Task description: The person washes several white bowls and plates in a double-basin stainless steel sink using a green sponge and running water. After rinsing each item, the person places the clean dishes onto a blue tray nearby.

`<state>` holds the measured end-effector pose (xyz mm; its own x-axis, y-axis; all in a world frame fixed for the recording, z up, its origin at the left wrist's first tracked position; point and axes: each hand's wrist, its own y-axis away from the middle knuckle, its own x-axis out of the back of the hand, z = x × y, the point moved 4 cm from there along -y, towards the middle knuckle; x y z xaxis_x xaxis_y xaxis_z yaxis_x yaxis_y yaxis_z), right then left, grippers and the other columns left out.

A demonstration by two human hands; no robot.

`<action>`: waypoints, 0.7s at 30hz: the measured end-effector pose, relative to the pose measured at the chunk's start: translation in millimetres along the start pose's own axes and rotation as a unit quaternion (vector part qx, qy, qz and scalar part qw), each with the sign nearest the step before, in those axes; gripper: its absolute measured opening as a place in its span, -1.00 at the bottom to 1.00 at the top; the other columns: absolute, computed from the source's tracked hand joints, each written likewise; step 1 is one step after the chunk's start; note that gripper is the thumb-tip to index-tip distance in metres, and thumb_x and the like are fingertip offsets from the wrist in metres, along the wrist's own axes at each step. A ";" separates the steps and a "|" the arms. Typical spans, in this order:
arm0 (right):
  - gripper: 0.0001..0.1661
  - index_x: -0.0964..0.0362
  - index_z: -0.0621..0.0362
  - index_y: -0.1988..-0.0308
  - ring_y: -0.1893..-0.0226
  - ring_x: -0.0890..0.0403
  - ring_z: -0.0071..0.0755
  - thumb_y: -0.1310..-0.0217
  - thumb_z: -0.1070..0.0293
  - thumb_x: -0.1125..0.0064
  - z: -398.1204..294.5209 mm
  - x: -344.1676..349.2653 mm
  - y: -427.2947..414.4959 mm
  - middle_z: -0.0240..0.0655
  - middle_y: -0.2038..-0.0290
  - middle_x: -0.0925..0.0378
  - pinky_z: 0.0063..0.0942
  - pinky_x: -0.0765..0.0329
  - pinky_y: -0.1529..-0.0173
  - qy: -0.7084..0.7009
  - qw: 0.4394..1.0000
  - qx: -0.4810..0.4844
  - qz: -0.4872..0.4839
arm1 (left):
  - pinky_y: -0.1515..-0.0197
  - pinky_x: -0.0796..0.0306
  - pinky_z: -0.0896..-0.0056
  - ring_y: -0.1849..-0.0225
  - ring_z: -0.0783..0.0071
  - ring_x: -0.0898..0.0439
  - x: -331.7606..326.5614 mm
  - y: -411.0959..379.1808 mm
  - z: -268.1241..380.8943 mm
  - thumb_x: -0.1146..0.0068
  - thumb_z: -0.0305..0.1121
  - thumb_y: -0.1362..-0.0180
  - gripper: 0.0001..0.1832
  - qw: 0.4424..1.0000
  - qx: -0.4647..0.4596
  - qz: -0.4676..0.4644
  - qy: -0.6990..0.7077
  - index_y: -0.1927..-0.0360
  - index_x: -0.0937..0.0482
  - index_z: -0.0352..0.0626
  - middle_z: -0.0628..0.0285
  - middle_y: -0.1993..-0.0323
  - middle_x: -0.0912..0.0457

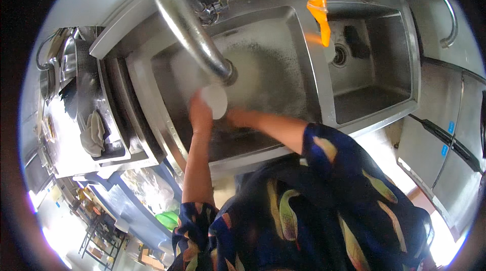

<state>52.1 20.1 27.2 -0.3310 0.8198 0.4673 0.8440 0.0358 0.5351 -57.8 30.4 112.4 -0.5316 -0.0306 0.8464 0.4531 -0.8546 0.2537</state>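
Over the left basin of a stainless steel double sink (313, 81), my left hand (201, 109) grips a round white dish (214, 101) by its left side. The dish is just below the spout of a thick metal faucet (228, 73). My right hand (237, 116) is close to the dish's lower right edge; it is blurred, and whether it touches the dish or holds anything cannot be told. Cloudy, foamy water (262, 70) fills part of the basin behind my hands.
An orange sleeve tied on a tap (319, 9) hangs over the divider. The right basin (374, 100) has a drain and a dark object. A curved faucet (450, 16) stands at the far right. Left are metal trays (123, 134) and a cloth (93, 134).
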 end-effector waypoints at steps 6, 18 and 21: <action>-0.66 -0.41 0.24 0.39 0.36 -0.46 -0.02 0.06 0.16 0.01 71.0 76.1 99.5 -0.04 0.40 -0.45 -0.22 -0.37 0.27 -0.186 0.942 -0.208 0.186 | 0.10 -0.23 0.11 0.13 0.00 -0.34 -40.5 0.3 -5.2 0.25 -0.41 -0.04 -0.71 0.984 0.039 -0.172 -0.038 0.16 -0.34 -0.28 -0.05 0.18 -0.39; -0.48 -0.28 0.33 0.17 0.16 -0.39 0.03 0.11 0.17 -0.05 48.0 111.4 132.5 0.07 0.25 -0.38 -0.29 -0.31 0.07 -0.320 0.813 -0.204 0.443 | 0.18 -0.33 0.24 0.15 0.09 -0.38 -95.8 -10.4 26.5 0.31 -0.22 -0.10 -0.61 0.950 0.159 -0.158 0.219 0.11 -0.32 -0.31 -0.05 0.21 -0.40; -0.37 -0.14 0.21 0.01 0.10 -0.32 -0.02 0.11 0.23 -0.10 35.9 96.2 115.2 0.03 0.12 -0.27 -0.30 -0.30 0.05 -0.168 0.890 -0.063 0.419 | 0.29 -0.38 0.30 0.19 0.20 -0.41 -96.4 -11.4 45.2 0.30 -0.25 -0.08 -0.62 0.841 0.283 -0.232 0.398 0.09 -0.31 -0.28 0.00 0.21 -0.40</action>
<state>132.7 123.6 108.5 0.5550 0.6538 0.5143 0.6746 -0.7155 0.1817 20.5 66.5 49.1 -0.9541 -0.2914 0.0693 0.2121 -0.4939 0.8432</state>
